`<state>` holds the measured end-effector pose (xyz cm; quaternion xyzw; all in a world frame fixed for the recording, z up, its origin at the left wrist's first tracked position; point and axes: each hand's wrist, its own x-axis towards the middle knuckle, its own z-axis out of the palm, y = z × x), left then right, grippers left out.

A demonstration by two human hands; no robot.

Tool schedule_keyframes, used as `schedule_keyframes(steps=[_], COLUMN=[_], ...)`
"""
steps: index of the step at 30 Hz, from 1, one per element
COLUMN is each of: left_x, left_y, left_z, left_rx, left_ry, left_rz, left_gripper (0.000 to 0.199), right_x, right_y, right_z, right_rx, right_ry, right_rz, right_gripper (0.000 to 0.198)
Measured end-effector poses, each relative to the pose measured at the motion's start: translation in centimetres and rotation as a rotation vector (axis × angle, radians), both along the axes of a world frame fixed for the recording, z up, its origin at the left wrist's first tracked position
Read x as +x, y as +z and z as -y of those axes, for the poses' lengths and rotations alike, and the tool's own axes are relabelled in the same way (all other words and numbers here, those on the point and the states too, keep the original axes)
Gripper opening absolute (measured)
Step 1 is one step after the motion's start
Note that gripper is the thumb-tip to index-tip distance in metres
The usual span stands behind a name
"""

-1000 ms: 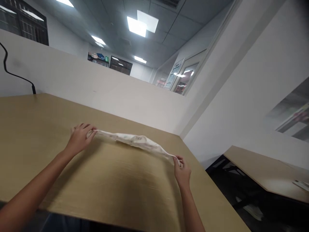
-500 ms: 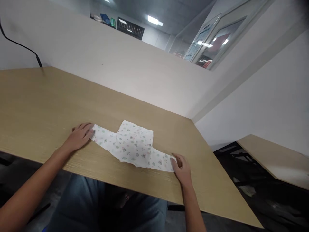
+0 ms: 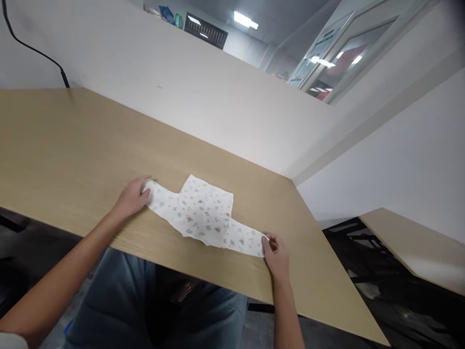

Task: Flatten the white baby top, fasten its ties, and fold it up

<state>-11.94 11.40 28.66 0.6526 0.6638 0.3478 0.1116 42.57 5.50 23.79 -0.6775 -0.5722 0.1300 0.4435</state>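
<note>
One small white garment lies flat on the wooden table, near the table's front edge and roughly centred before the person. The fabric is white with a scattered print of small motifs in pink, green and grey; the motifs are too small to identify. Its outline is a wide body panel in the middle, the far edge straight, with two narrower strips running out to either side, one toward each hand; it reads as a tiny shirt with sleeves spread, though the cut is not certain from this angle. The cloth looks smooth, with slight wrinkling along the near edge of the middle panel. Left hand: resting on the table at the end of the left strip, fingers curled closed over the cloth's tip, pinching it. Right hand: at the end of the right strip, thumb and fingers closed on the very edge of the fabric, near the table's front edge. Both forearms are bare. Count: one garment, two hands, one table in use; a second, similar tabletop stands well apart at the right. One black cable hangs down the white partition wall behind the table, at the far left. Below the table edge, legs in blue jeans are visible.
</note>
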Motion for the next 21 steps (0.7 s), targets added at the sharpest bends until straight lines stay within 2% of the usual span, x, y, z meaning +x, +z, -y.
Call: schedule_keyframes(steps=[3, 5, 7, 9, 11, 14, 16, 18, 21], left_x=[3.4, 6.4, 9.5, 12.0, 13.4, 13.5, 12.5, 11.1, 9.6], left_y=[3.3, 5.8, 7.8, 8.6, 8.1, 5.4, 3.0, 0.7, -1.5], left_z=[1.0, 1.8, 2.1, 1.3, -0.7, -5.2, -8.0, -9.9, -11.0], left_rx=[0.060, 0.110, 0.039, -0.042, -0.033, 0.060, 0.125, 0.156, 0.142], left_ry=[-0.129, -0.313, -0.569, -0.734, -0.687, -0.370, -0.217, -0.157, -0.126], left_rz=[0.173, 0.245, 0.270, 0.308, 0.400, 0.532, 0.508, 0.470, 0.455], left_gripper=[0.057, 0.047, 0.045, 0.055, 0.051, 0.034, 0.024, 0.023, 0.028], right_x=[-0.7, -1.0, -1.2, -1.4, -1.8, -2.8, -4.2, -6.4, -10.8], right_y=[0.5, 0.8, 1.1, 1.4, 1.6, 2.1, 2.9, 4.2, 7.2], right_z=[0.6, 0.9, 1.2, 1.5, 2.0, 3.0, 3.4, 3.4, 2.0], right_rx=[-0.027, -0.018, -0.003, 0.015, 0.038, 0.065, 0.045, -0.002, -0.030], right_ry=[-0.029, -0.048, -0.060, -0.055, -0.033, -0.003, 0.041, 0.110, 0.209], right_rz=[-0.081, -0.071, -0.063, -0.085, -0.089, -0.063, -0.128, -0.259, -0.356], right_gripper=[0.046, 0.047, 0.048, 0.049, 0.047, 0.041, 0.038, 0.040, 0.043])
